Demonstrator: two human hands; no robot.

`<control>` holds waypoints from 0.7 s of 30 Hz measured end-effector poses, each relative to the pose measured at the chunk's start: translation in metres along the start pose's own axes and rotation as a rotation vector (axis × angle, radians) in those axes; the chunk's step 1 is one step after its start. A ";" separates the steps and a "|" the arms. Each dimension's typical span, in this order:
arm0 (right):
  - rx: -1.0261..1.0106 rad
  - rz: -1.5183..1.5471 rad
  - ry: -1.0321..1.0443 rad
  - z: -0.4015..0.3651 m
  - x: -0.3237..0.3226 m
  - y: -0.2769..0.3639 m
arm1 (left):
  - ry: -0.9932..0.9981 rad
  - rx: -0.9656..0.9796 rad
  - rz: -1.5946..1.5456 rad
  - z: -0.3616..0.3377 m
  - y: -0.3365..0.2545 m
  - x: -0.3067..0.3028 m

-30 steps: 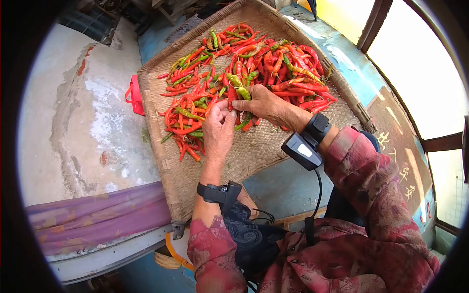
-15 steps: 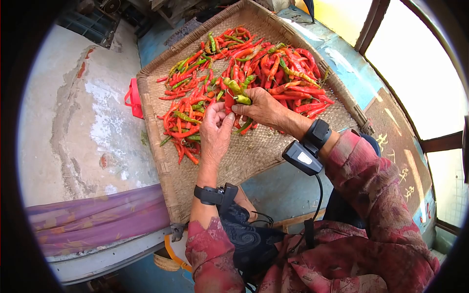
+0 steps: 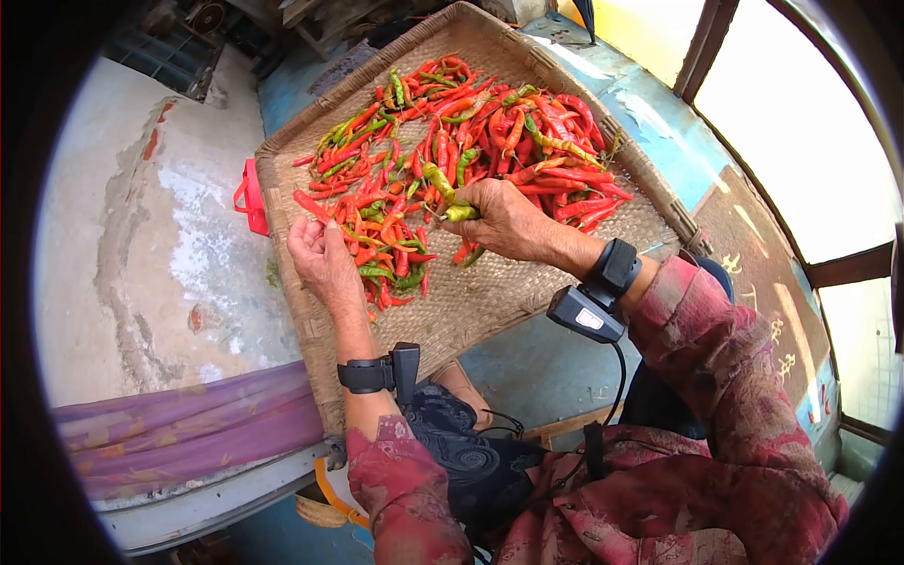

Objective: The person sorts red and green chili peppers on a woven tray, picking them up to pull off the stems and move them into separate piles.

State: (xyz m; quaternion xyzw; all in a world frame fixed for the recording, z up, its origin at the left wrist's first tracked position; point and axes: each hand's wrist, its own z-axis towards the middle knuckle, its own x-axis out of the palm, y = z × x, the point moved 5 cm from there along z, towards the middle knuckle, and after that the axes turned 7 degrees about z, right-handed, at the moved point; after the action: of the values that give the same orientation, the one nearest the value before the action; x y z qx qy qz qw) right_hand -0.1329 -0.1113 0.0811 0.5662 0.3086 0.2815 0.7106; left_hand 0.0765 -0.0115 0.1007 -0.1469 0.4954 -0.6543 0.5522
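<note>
A large woven bamboo tray (image 3: 452, 315) holds a spread of red chili peppers (image 3: 565, 118) with some green ones among them. Over the tray's left side, my left hand (image 3: 325, 264) has its fingertips closed on a red chili pepper (image 3: 311, 205), which points up and left. My right hand (image 3: 513, 224), above the middle of the pile, grips a few yellow-green chili peppers (image 3: 438, 181) that poke out past the thumb and fingers. Part of what lies in the right palm is hidden.
A red plastic item (image 3: 250, 200) sits against the tray's left rim. Further left is a worn white wall (image 3: 141, 254) with purple cloth (image 3: 188, 428) below it. Windows (image 3: 791, 141) stand on the right, beside a brown mat (image 3: 753, 254). A black cable (image 3: 617, 377) hangs from the right wrist device.
My left hand has moved left, away from the right hand, carrying a red chili pepper toward the tray's left side. My right hand stays near the same place, still gripping the yellow-green peppers.
</note>
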 end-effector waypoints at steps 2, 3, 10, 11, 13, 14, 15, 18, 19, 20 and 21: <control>-0.029 -0.065 0.003 -0.002 -0.002 0.003 | -0.035 0.032 0.182 -0.003 -0.004 -0.004; -0.060 -0.130 0.009 -0.002 -0.003 0.007 | -0.072 0.063 0.365 -0.004 -0.011 -0.005; -0.137 0.102 0.074 -0.005 0.006 0.012 | 0.901 -0.331 -0.462 -0.070 -0.036 0.064; -0.098 0.071 0.151 -0.005 0.011 0.008 | 0.898 -0.329 -0.462 -0.073 -0.037 0.065; -0.063 0.036 0.228 -0.005 0.016 0.001 | 0.879 -0.237 -0.564 -0.073 -0.046 0.065; -0.056 0.048 0.237 -0.005 0.017 -0.002 | 0.860 -0.220 -0.566 -0.072 -0.046 0.063; -0.047 0.060 0.245 -0.005 0.019 -0.001 | 0.859 -0.219 -0.566 -0.072 -0.046 0.063; 0.016 -0.002 0.262 -0.005 0.013 0.008 | 0.749 -0.174 -0.451 -0.066 -0.046 0.055; 0.004 -0.033 0.226 -0.006 0.010 0.013 | 0.657 -0.224 -0.450 -0.060 -0.044 0.050; -0.055 -0.063 0.153 -0.003 0.009 0.002 | 0.566 -0.272 -0.449 -0.054 -0.040 0.045; -0.056 -0.061 0.150 -0.003 0.008 0.008 | 0.568 -0.271 -0.448 -0.047 -0.035 0.041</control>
State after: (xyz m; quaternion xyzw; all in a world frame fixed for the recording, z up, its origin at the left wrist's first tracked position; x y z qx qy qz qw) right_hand -0.1298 -0.1018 0.0870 0.5138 0.3703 0.3097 0.7092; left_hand 0.0072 -0.0279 0.0921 -0.1360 0.6663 -0.7019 0.2120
